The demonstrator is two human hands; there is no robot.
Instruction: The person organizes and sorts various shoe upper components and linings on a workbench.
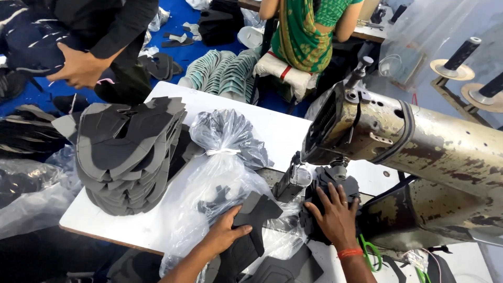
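Note:
My left hand (226,230) grips a dark grey cut shoe-upper piece (257,212) over a clear plastic bag (222,173) tied with a white knot. My right hand (335,217), with a red thread band on the wrist, lies flat with fingers spread on a dark fabric piece (327,183) under the needle area of a worn industrial sewing machine (419,152). More dark pieces (285,270) lie at the table's near edge.
A tall stack of grey shoe-upper pieces (126,152) stands on the white table (283,131) at left. Another person's hand (78,65) holds dark material at top left. A seated person in green (306,31) works behind. Thread cone stands (453,65) sit at right; green scissors (369,249) lie near my wrist.

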